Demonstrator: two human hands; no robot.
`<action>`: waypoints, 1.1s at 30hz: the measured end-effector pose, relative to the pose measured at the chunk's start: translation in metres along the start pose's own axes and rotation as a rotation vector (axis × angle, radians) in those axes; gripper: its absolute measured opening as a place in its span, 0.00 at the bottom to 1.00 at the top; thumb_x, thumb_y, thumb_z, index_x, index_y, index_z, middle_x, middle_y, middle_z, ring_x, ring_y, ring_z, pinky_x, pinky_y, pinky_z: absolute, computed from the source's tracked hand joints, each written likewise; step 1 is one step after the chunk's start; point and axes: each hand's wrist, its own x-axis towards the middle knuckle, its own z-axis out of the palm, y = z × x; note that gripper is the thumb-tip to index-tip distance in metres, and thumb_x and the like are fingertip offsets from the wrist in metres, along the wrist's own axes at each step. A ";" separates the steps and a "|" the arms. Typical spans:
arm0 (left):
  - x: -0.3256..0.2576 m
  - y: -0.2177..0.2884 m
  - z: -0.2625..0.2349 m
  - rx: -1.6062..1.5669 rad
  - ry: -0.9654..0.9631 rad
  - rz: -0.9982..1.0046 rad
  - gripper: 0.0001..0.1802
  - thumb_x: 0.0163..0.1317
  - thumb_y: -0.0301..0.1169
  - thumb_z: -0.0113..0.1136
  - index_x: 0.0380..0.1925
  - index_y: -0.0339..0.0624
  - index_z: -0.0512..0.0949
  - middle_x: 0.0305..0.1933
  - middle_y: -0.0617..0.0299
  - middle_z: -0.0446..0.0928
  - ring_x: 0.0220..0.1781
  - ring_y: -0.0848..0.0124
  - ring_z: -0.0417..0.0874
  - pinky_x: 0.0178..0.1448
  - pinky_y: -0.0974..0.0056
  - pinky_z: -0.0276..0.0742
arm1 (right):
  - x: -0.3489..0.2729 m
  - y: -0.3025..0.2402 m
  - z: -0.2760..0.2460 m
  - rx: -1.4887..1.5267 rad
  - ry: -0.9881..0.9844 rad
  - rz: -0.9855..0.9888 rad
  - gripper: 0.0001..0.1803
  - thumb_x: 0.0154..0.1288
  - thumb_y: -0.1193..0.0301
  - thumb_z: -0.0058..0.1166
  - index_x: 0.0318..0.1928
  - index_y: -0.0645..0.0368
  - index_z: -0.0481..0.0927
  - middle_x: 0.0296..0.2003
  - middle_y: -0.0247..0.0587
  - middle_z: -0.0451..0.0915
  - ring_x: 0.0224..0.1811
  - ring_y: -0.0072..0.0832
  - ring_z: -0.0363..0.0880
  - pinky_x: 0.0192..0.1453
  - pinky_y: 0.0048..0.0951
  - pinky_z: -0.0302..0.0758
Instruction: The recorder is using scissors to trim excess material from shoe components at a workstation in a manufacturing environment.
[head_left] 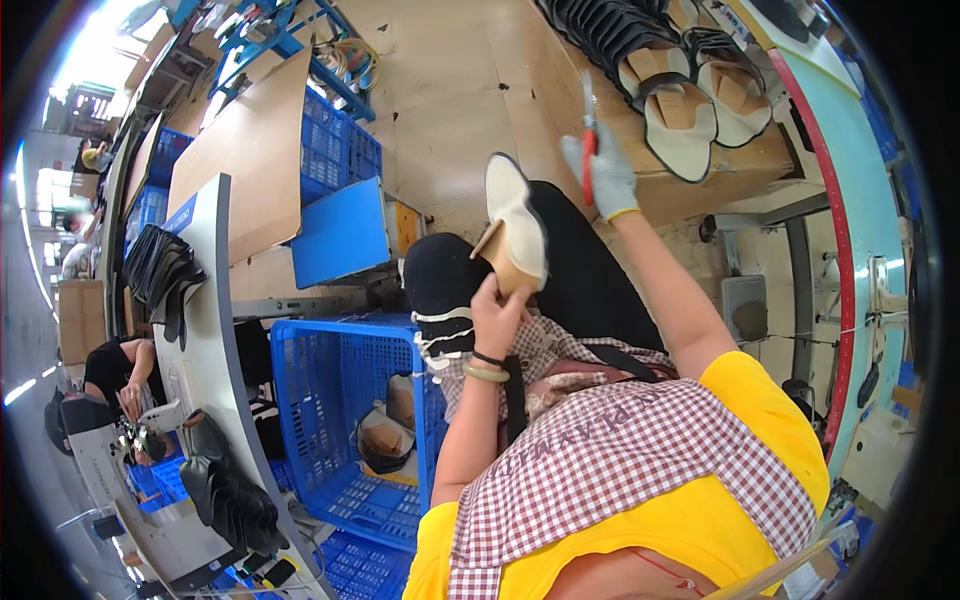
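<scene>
My left hand (499, 312) is closed on the tan heel end of a shoe upper (522, 235), its cream lining facing up and its edge dark. The upper is held over my lap, its toe end pointing away from me. Out to the right, my right hand (608, 180) wears a pale glove and is wrapped round red-handled scissors (589, 165). Their metal blades point away from me, apart from the upper. Just beyond that hand, more cream-lined uppers (682, 125) lie in nested rows on a cardboard-covered surface (640, 195).
At my left stands a blue plastic crate (345, 500) with a few uppers (385, 437) inside. Past it are a grey table edge (225, 300) with black pieces (165, 270) and a sewing machine (105, 470), where another person (120, 375) works. A teal table (840, 130) runs along the right.
</scene>
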 end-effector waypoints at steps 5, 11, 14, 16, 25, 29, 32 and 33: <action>0.010 0.008 -0.005 -0.003 0.078 -0.047 0.14 0.58 0.28 0.63 0.35 0.34 0.68 0.24 0.60 0.74 0.17 0.72 0.77 0.21 0.71 0.72 | -0.028 0.011 -0.042 0.211 -0.283 0.110 0.29 0.58 0.64 0.57 0.60 0.58 0.70 0.24 0.32 0.73 0.20 0.17 0.71 0.24 0.23 0.70; -0.002 0.053 0.023 0.826 0.458 0.457 0.25 0.46 0.28 0.68 0.47 0.41 0.73 0.45 0.54 0.69 0.48 0.53 0.74 0.46 0.57 0.76 | -0.093 -0.023 -0.118 0.456 -0.929 0.333 0.36 0.61 0.62 0.57 0.67 0.54 0.61 0.28 0.35 0.79 0.20 0.17 0.74 0.23 0.19 0.71; 0.009 0.051 0.014 1.118 0.244 0.772 0.15 0.48 0.25 0.65 0.38 0.41 0.78 0.43 0.56 0.70 0.44 0.55 0.75 0.44 0.58 0.75 | -0.109 0.000 -0.124 0.855 -1.081 0.512 0.37 0.63 0.56 0.56 0.69 0.52 0.59 0.29 0.36 0.79 0.19 0.15 0.73 0.23 0.16 0.71; 0.014 0.046 0.014 1.097 0.199 0.734 0.08 0.49 0.22 0.62 0.31 0.40 0.79 0.41 0.56 0.71 0.42 0.56 0.75 0.44 0.58 0.74 | -0.111 0.004 -0.125 0.923 -1.169 0.480 0.40 0.63 0.50 0.54 0.69 0.52 0.57 0.29 0.36 0.79 0.19 0.13 0.72 0.23 0.14 0.71; 0.004 0.032 0.001 0.729 0.323 0.794 0.03 0.52 0.18 0.58 0.28 0.35 0.78 0.34 0.55 0.74 0.34 0.60 0.77 0.37 0.60 0.74 | -0.120 0.012 -0.106 0.988 -1.448 0.514 0.42 0.63 0.46 0.52 0.70 0.53 0.55 0.32 0.36 0.80 0.23 0.13 0.73 0.23 0.14 0.71; 0.000 0.030 -0.002 0.690 0.287 0.788 0.03 0.53 0.18 0.59 0.29 0.34 0.78 0.34 0.54 0.74 0.34 0.60 0.77 0.38 0.63 0.73 | -0.109 0.001 -0.099 1.024 -1.494 0.531 0.42 0.63 0.47 0.53 0.70 0.53 0.56 0.31 0.36 0.79 0.22 0.14 0.74 0.23 0.14 0.72; -0.002 0.027 -0.003 0.696 0.286 0.798 0.03 0.53 0.18 0.60 0.29 0.34 0.78 0.34 0.54 0.74 0.34 0.61 0.77 0.37 0.63 0.73 | -0.107 0.002 -0.089 1.076 -1.504 0.593 0.40 0.64 0.48 0.54 0.69 0.54 0.58 0.31 0.37 0.79 0.21 0.13 0.73 0.21 0.13 0.71; -0.002 0.027 -0.002 0.689 0.292 0.790 0.03 0.53 0.18 0.60 0.29 0.34 0.78 0.34 0.54 0.74 0.34 0.61 0.77 0.37 0.63 0.73 | -0.108 0.000 -0.085 1.039 -1.479 0.609 0.40 0.65 0.48 0.51 0.69 0.55 0.57 0.29 0.35 0.78 0.18 0.13 0.69 0.19 0.13 0.67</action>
